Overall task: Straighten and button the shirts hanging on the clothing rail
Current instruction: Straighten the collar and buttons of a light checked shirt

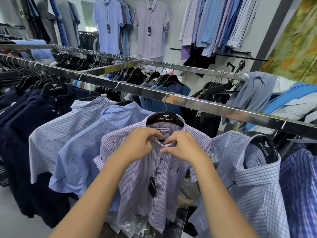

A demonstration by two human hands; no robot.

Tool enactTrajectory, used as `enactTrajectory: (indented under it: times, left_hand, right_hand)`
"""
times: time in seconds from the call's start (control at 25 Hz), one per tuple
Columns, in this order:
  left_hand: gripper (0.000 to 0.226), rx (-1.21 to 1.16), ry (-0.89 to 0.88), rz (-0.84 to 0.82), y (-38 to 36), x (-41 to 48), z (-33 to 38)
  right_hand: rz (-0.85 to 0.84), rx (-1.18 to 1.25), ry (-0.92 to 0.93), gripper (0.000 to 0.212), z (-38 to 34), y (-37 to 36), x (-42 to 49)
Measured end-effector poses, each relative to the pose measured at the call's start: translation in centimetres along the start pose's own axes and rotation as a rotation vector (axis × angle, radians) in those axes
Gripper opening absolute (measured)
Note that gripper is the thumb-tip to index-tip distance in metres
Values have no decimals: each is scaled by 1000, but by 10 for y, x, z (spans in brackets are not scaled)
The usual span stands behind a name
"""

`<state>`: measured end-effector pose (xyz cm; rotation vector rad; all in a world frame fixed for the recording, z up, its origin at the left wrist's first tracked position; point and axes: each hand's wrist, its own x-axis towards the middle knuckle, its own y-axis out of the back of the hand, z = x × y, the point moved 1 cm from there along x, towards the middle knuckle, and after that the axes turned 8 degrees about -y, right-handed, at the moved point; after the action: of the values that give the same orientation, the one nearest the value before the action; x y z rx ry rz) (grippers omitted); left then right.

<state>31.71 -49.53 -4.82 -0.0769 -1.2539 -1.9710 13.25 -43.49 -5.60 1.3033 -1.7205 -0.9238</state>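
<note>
A lilac checked short-sleeved shirt (137, 184) hangs in front of me on a black hanger (165, 117) from the steel clothing rail (214, 104). Blue buttons run down its front and a black price tag (152, 186) dangles there. My left hand (143, 143) pinches the left side of the collar at the neck. My right hand (184, 146) pinches the right side, thumb and forefinger at the top button. The top button itself is hidden by my fingers.
Two light blue checked shirts (82, 140) hang to the left, then dark navy shirts (34, 121). A blue-check shirt (253, 177) hangs at the right with its collar open. Crumpled shirts (260, 93) lie over the rail's right end. More shirts hang on the back wall.
</note>
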Motion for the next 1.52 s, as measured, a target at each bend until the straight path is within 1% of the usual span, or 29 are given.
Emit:
enactTrajectory:
  times: [0.08,0.24,0.32,0.4,0.48,0.52,0.6,0.68,0.72,0.76,0.84,0.88,0.96,1.0,1.04,1.16,1.24,1.28,1.36,1.44,1.52]
  left_hand:
    - [53,4,6,111,-7,-7,0]
    - [47,-142,68,282,-19,-11,2]
    - [46,-126,86,324,-18,-8,4]
    - [41,-103,46,375,-17,-8,4]
    - [38,-95,36,461,-20,-14,3]
    - [41,-122,85,515,-22,-17,3]
    - [50,-244,271,579,-29,-20,-2]
    - [51,-436,477,563,-33,-21,-9]
    - [50,-530,544,508,-34,-20,-14]
    - [46,-603,574,414,-35,-18,-18]
    - [18,-608,510,204,-28,-16,-17]
    - [15,-535,455,137,-22,-15,-14]
    - [32,-375,394,67,-13,-10,-11]
    - [34,-319,392,50,-10,-8,-11]
    - [32,-313,404,36,-9,-6,-11]
    - [21,-460,530,93,-7,0,-7]
    - [19,-486,579,104,-4,2,-7]
    - [20,-444,579,82,-2,3,-9]
    - [35,-273,543,54,2,2,-16]
    - [50,-139,528,101,3,0,-20]
    - [50,-76,522,158,2,-3,-18]
  right_hand:
    - [30,8,7,41,0,-5,0]
    - [66,30,16,37,-1,-10,2]
    - [59,47,12,36,-3,-10,2]
    - [46,62,10,35,-4,-8,1]
    - [43,65,9,32,-4,-8,0]
    - [45,67,8,30,-3,-9,-1]
    - [54,68,11,30,-2,-11,-2]
    - [51,52,18,34,-3,-14,-4]
    - [48,48,22,37,-3,-15,-4]
    - [47,46,26,39,-4,-16,-4]
    - [45,43,24,43,-5,-18,-3]
    - [42,43,22,44,-5,-19,-2]
    - [36,47,15,46,-5,-21,-1]
    - [38,49,17,45,-6,-22,0]
    - [48,51,27,42,-6,-23,0]
    - [80,51,59,28,-8,-25,3]
    - [93,24,71,19,-8,-26,4]
    - [103,10,71,16,-7,-27,4]
    - [136,-17,66,14,-6,-29,4]
    - [172,-41,57,15,-7,-31,4]
    - [185,-55,44,15,-8,-33,4]
